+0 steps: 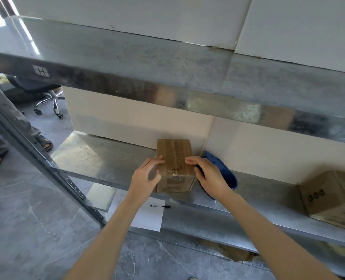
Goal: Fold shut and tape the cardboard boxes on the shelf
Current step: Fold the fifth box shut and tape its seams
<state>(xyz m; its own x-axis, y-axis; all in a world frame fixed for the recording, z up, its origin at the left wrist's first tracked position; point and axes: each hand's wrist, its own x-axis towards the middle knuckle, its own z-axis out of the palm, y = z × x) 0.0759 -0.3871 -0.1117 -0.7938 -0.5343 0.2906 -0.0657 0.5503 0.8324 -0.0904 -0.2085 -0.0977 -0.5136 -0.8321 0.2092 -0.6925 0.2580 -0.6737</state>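
Only two arms of the person show, coming in from the near edge of the scene (the upper arms lie beyond that edge). The left forearm (111, 229) is bare along all of its visible length, slim, and narrows evenly toward the wrist. The right forearm (268, 229) is bare in the same way and has the same slender build; it looks broadest at the near edge, where the wide lens stretches it. The left hand (145, 177) is bare, with long, thin fingers (157, 161). The right hand (210, 176) is bare too, its knuckles faintly marked across the back. The few nails that show (on the far fingertips of both hands) look short and plain.
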